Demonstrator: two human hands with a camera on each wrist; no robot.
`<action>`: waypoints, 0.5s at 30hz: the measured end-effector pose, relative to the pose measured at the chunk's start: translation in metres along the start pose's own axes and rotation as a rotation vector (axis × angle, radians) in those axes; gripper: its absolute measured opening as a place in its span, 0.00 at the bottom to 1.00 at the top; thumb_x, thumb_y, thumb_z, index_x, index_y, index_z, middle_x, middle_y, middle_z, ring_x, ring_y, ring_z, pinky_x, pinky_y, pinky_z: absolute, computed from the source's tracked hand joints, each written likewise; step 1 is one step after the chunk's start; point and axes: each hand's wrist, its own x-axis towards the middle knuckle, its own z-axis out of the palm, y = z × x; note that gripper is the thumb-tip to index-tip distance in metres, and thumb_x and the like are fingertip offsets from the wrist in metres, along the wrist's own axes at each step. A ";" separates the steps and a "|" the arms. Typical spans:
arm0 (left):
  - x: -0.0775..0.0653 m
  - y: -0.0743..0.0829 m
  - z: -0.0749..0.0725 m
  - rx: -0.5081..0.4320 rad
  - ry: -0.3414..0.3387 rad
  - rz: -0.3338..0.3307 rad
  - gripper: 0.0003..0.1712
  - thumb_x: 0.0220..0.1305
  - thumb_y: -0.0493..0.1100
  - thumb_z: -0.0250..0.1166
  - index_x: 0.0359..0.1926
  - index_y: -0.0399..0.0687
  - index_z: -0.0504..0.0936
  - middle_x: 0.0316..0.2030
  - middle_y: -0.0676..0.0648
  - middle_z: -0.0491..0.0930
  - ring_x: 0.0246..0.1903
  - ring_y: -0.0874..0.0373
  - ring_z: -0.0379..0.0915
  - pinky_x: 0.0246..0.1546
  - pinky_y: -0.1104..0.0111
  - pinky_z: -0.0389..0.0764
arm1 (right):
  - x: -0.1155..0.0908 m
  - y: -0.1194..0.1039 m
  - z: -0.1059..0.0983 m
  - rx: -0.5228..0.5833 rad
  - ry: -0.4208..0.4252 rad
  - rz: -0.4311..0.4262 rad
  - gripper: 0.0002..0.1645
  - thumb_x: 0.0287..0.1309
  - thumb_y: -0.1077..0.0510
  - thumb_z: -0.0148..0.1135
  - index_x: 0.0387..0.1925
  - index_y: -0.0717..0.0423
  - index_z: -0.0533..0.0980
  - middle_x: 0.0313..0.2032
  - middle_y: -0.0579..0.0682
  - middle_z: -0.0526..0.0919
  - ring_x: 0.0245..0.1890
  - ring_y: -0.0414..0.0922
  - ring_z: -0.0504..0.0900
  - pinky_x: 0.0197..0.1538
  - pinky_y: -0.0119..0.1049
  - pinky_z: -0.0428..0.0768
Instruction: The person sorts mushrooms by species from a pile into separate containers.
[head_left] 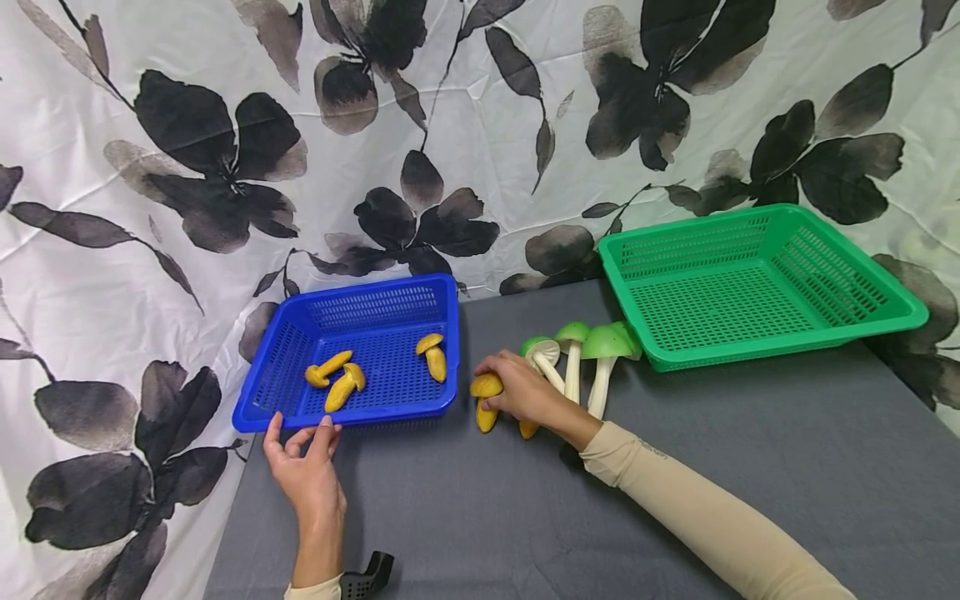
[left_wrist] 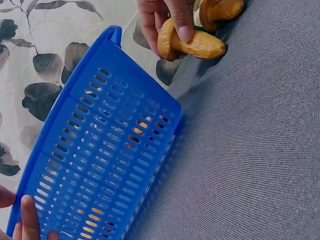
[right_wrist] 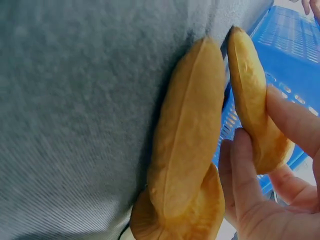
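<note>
My right hand (head_left: 521, 387) pinches a yellow toy mushroom (head_left: 487, 412) between thumb and fingers, just right of the blue basket (head_left: 345, 421). In the right wrist view the held mushroom's stem points up and away from the fingers. Another yellow mushroom (right_wrist: 187, 135) lies on the grey cloth beside it, mostly behind the hand in the head view. My left hand (head_left: 307, 471) grips the front rim of the blue basket, its fingers against the outer wall. Inside that basket are three yellow mushrooms, one mushroom (head_left: 431, 358) at the right and two close together toward the left.
Several green-capped mushrooms with white stems (head_left: 600, 375) lie right of my right hand, against a green basket (head_left: 765, 283) at the back right. The grey cloth (head_left: 465, 517) covers the table. A flower-printed curtain (head_left: 525, 167) hangs behind both baskets.
</note>
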 end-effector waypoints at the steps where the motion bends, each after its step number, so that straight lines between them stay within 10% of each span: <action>1: 0.000 0.000 0.000 0.000 0.001 0.001 0.46 0.64 0.39 0.72 0.76 0.54 0.57 0.42 0.42 0.71 0.34 0.58 0.85 0.45 0.68 0.87 | -0.001 0.000 0.000 -0.002 0.000 -0.002 0.28 0.53 0.57 0.79 0.55 0.56 0.81 0.47 0.50 0.81 0.44 0.46 0.77 0.49 0.42 0.78; 15: 0.000 -0.001 0.001 0.000 0.016 0.002 0.46 0.64 0.40 0.72 0.76 0.49 0.55 0.42 0.42 0.71 0.33 0.59 0.85 0.43 0.72 0.87 | -0.005 -0.001 0.000 0.054 0.019 -0.009 0.26 0.55 0.60 0.76 0.57 0.55 0.80 0.50 0.52 0.81 0.48 0.48 0.79 0.53 0.45 0.80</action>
